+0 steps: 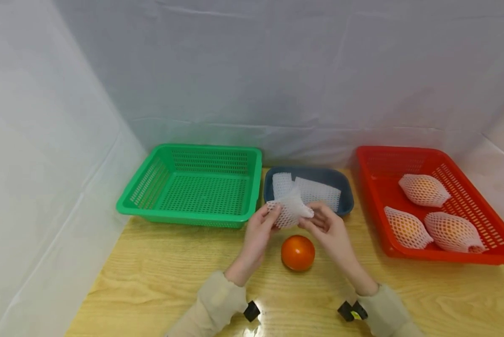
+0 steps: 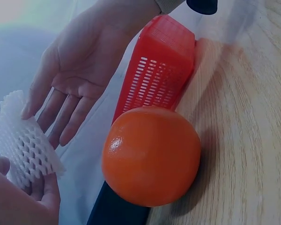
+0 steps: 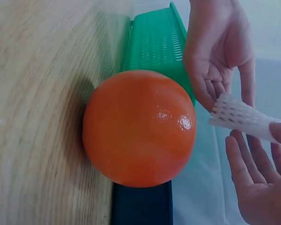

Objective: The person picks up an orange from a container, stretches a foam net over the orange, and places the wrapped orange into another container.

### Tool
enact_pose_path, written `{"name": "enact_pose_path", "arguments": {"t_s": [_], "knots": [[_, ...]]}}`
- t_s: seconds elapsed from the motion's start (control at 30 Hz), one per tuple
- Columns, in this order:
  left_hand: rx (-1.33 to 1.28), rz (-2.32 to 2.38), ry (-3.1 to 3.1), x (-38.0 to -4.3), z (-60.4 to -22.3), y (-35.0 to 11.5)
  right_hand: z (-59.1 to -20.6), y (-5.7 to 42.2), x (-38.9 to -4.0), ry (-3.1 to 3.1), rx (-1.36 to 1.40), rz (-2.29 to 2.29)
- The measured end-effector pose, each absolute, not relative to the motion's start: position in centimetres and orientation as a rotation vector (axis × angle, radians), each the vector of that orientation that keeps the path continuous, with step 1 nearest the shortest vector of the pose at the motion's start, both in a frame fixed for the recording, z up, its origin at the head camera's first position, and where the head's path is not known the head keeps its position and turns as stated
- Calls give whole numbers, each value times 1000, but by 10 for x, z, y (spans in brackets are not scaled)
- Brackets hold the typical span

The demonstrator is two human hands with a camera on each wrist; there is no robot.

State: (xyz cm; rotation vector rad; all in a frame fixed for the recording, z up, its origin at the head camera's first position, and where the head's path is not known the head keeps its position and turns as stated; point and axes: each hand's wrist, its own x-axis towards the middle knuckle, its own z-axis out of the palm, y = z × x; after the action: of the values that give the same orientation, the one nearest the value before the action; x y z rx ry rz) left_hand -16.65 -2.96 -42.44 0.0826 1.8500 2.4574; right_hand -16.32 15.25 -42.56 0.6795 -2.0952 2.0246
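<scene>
Between both hands, above the table, is a white foam fruit net. My left hand pinches its left end between thumb and fingers. The right hand pinches the opposite end, thumb against fingertips; in the left wrist view the right hand reaches down to the net. Just below the hands an orange round fruit, perhaps a persimmon or tomato, rests bare on the table. In the right wrist view this fruit looms large, apart from either hand.
A dark blue tray behind the hands holds more foam nets. To the left stands a green basket with a bare slotted floor. On the right, a red basket contains three netted fruits. White sheeting hangs behind.
</scene>
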Motion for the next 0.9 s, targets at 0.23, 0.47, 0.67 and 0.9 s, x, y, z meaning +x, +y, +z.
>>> {"name": "enact_pose_path", "arguments": {"t_s": [0.23, 0.47, 0.67, 0.9], "knots": [[69, 2502, 1738, -166, -425, -31, -425, 153, -163, -2046, 717, 2129], [30, 2493, 1679, -164, -421, -31, -419, 152, -163, -2171, 513, 2194], [87, 2424, 1694, -163, -421, -29, -414, 154, -160, -2319, 479, 2480], [109, 2328, 1736, -161, -422, -26, -414, 153, -157, -2226, 348, 2863]]}}
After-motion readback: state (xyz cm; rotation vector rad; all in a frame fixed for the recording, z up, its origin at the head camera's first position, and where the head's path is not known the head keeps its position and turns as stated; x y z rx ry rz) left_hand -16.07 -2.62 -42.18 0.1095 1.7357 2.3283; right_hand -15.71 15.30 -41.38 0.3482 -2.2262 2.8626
